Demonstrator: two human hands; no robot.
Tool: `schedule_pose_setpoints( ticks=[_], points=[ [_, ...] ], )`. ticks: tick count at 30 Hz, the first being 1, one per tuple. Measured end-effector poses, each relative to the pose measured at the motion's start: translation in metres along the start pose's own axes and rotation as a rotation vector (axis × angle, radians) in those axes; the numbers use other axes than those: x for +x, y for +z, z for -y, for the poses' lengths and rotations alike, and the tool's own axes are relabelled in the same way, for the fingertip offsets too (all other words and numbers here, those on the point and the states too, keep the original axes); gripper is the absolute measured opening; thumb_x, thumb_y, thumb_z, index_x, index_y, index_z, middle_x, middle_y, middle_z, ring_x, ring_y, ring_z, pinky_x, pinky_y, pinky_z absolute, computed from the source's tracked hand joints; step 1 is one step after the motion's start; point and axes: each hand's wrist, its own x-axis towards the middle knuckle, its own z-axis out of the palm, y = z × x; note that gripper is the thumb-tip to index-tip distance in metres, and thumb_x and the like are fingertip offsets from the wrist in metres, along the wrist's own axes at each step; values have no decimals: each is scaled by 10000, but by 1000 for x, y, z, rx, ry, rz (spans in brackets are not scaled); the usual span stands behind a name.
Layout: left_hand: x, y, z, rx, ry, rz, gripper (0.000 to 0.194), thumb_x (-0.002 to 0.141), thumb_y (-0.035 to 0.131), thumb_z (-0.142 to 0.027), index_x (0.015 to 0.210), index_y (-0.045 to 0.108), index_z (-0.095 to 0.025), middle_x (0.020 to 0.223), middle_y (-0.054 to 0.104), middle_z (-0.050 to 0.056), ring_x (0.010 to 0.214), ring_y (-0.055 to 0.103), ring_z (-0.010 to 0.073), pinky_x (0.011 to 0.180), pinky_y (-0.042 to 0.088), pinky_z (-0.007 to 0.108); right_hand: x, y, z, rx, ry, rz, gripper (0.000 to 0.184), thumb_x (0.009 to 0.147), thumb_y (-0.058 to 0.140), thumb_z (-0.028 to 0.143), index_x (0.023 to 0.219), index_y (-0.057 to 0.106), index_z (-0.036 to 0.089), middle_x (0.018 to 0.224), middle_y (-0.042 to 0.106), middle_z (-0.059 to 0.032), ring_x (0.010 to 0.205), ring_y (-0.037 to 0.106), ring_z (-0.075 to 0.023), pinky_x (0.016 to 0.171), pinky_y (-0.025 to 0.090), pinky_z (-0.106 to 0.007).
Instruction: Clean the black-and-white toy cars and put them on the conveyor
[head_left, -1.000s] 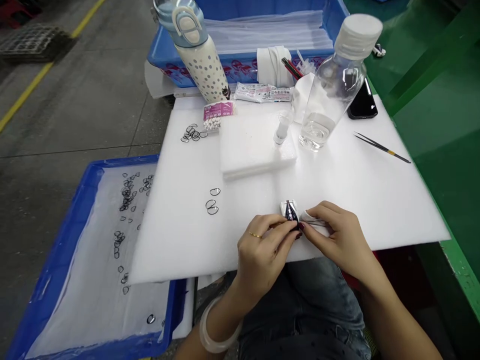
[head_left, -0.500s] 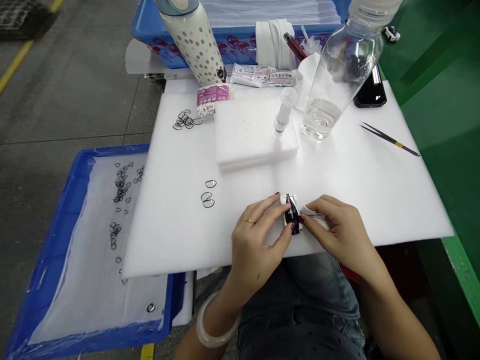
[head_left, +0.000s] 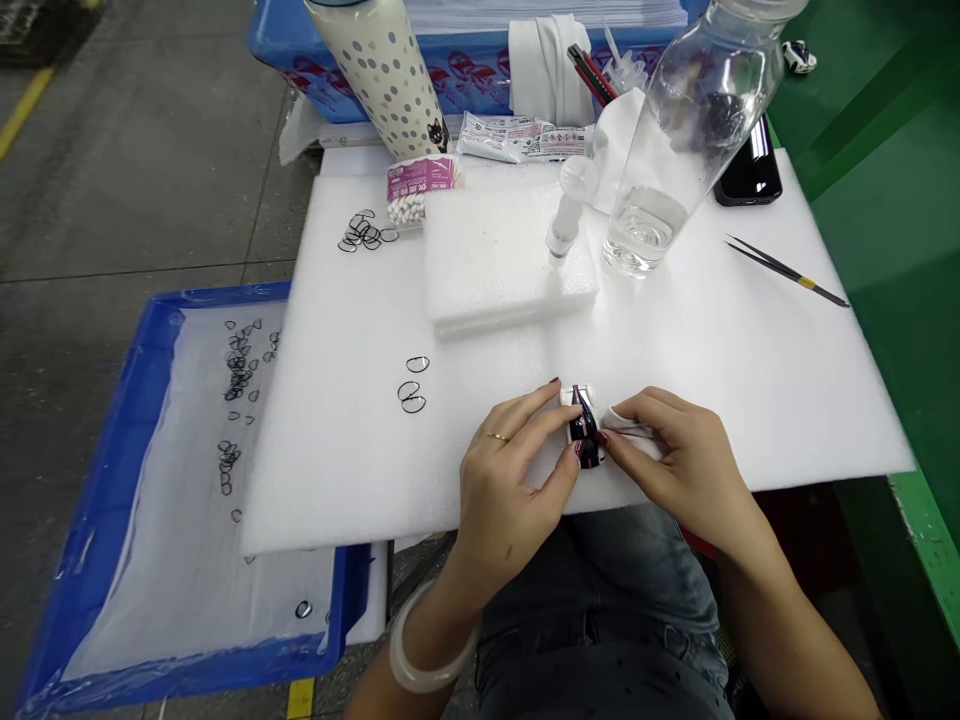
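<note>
A small dark toy car [head_left: 583,425] with a red stripe and white ends rests on the white foam sheet [head_left: 750,350] near its front edge. My left hand [head_left: 510,480] pinches the car's left side between thumb and fingers. Against the car's right side, my right hand [head_left: 667,455] presses a folded white cloth [head_left: 626,425], fingers closed on it. Three thin black rings [head_left: 411,385] lie on the foam to the left of my hands.
A blue tray [head_left: 112,480] at the left holds several black rings. At the back stand a clear bottle [head_left: 675,140], a small dropper vial [head_left: 566,215] on a foam block [head_left: 502,265], a dotted flask [head_left: 386,70], a cotton swab pack [head_left: 416,190], a phone [head_left: 746,170] and tweezers [head_left: 787,270].
My left fingers have stretched forward over the car's left side and both hands sit slightly farther up the foam. The camera has tilted down a little.
</note>
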Motion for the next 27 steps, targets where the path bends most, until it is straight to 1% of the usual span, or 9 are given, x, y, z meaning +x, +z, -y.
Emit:
schedule_pose_setpoints(
  ticks=[9,12,15,18,20,24,25,26,27],
  points=[
    [1,0,-1,28,9,10,263,869,655,-115,1114,691,-205,1218,706,79,1128,655,231,975,559,433,0,4,1,-39,-4,-38,86,909,624,263,881,648,186,766,619,-4,612,546,-100,539,385,-241],
    [0,0,0,46,15,13,266,876,652,-118,1126,686,-200,1222,705,81,1134,653,235,977,553,442,1,3,0,-37,-4,-27,87,903,632,262,869,652,184,761,618,-1,627,553,-103,544,383,-243],
    [-1,-2,1,40,21,32,279,880,650,-138,1150,683,-203,1248,697,83,1152,646,241,982,553,449,-1,-1,-2,33,3,2,99,920,620,267,882,667,189,781,627,-6,671,567,-114,580,401,-250],
    [-3,-4,2,22,22,56,344,849,664,-138,1186,671,-207,1296,676,84,1179,634,253,996,551,461,-6,-3,-4,103,0,-48,121,947,584,268,905,669,192,813,637,-16,712,574,-125,624,423,-258],
    [-3,-5,2,19,21,59,383,825,671,-126,1198,664,-211,1309,669,82,1189,630,259,1003,550,469,-9,-6,-6,102,-12,-81,121,950,575,260,922,670,190,823,637,-19,721,574,-128,632,425,-260],
    [-6,-5,2,36,28,38,389,817,681,-132,1195,665,-222,1287,680,79,1172,637,266,990,561,482,-11,-19,-13,66,-27,15,150,954,569,268,1014,690,203,875,660,-37,738,595,-145,625,439,-273],
    [-7,-4,2,43,33,22,381,820,684,-139,1192,667,-221,1273,686,81,1162,640,265,982,565,483,-10,-24,-15,42,-25,5,172,958,563,283,1045,692,209,910,671,-48,753,607,-157,634,453,-286],
    [-8,-4,2,48,41,4,372,824,687,-145,1188,669,-216,1257,692,85,1151,644,264,974,570,480,-9,-30,-19,-13,-27,-38,204,958,563,306,1087,691,212,967,680,-66,792,623,-179,661,475,-308],
    [-9,-3,3,51,52,-18,360,827,689,-148,1181,671,-209,1237,699,88,1137,648,261,966,573,475,-9,-36,-22,-102,-26,-108,255,954,565,333,1146,684,213,1055,679,-93,870,637,-216,717,499,-349]
  ],
)
